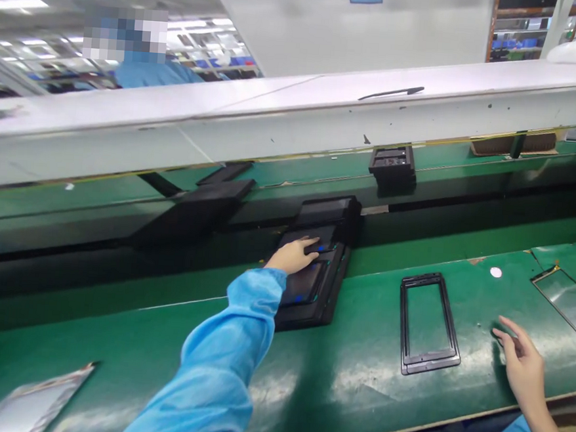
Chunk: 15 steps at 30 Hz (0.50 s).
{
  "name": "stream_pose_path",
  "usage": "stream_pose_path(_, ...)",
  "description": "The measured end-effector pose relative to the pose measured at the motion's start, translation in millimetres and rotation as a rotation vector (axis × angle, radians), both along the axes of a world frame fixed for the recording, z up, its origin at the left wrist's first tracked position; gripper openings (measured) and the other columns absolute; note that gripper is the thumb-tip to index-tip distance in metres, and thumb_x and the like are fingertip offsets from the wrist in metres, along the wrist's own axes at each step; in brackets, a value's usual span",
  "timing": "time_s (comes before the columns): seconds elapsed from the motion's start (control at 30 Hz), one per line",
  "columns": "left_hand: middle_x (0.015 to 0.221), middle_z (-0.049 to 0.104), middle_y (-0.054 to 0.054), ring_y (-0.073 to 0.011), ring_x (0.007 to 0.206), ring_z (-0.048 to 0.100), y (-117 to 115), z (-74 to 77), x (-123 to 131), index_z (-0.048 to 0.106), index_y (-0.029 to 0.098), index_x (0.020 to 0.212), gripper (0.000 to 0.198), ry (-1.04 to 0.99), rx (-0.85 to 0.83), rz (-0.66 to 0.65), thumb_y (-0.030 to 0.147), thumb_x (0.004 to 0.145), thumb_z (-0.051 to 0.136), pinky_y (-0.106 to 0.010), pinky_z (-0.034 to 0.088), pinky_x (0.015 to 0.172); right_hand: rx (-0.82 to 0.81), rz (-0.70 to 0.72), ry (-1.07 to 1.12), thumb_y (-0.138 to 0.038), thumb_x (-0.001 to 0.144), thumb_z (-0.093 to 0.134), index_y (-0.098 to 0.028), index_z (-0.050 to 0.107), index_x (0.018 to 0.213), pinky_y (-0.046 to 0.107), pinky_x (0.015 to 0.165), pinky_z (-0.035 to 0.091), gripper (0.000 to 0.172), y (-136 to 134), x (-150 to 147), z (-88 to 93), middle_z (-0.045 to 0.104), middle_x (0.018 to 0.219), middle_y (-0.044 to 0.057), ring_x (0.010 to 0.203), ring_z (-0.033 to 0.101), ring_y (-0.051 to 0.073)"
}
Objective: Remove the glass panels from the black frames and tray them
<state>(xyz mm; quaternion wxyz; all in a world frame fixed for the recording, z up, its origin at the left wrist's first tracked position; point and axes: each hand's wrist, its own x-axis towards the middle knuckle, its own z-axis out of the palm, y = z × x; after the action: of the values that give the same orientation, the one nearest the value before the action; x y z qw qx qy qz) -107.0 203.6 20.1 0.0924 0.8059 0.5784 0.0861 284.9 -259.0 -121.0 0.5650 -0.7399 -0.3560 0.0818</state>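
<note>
Stack of black panels (320, 283) lies mid-frame under the nearer left hand (292, 256), grip unclear, long axis running up-frame, leaning right, while the right hand (523, 367), fingers loosely parted, is well apart, lower right.

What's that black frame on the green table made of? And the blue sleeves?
The black frame looks like hard plastic, maybe painted metal: its thin edges are straight and it shines slightly. The blue sleeves seem to be thin, smooth cloth, because they bunch into soft wrinkles.
</note>
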Motion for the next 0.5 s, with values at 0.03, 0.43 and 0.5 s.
stream_pose_path(0.03,0.141,0.071,-0.016,-0.0347,0.133,0.065,-5.5,1.1,4.1,0.073,0.014,0.13,0.039,-0.013,0.017,-0.005,0.03,0.094,0.075,-0.053,0.049,0.115,-0.006,0.004,-0.031,-0.042,0.104,0.055,-0.019,0.076,0.124,0.044,0.085,0.068,0.038,-0.9,8.8,0.7,0.08,0.12,0.016,0.102,0.082,0.031)
stream_pose_path(0.43,0.088,0.081,-0.005,-0.0242,0.083,0.075,-152.9,-78.5,150.2,0.082,0.022,0.116,0.032,-0.23,-0.163,-0.216,0.038,0.09,0.07,-0.035,0.057,0.084,-0.633,-0.121,-0.561,-0.048,0.102,0.043,-0.011,0.065,0.145,0.073,0.118,0.039,0.061,-50.5,120.5,5.5,0.058,0.158,0.025,0.148,0.051,0.048)
stream_pose_path(0.5,0.082,0.078,-0.004,-0.0217,0.076,0.073,-157.6,-87.2,164.6,0.08,0.02,0.113,0.032,-0.279,-0.216,-0.183,0.042,0.091,0.073,-0.035,0.057,0.08,-0.644,-0.025,-0.635,-0.05,0.104,0.044,-0.014,0.063,0.149,0.065,0.118,0.045,0.06,-69.4,99.9,-1.2,0.059,0.159,0.022,0.147,0.054,0.043)
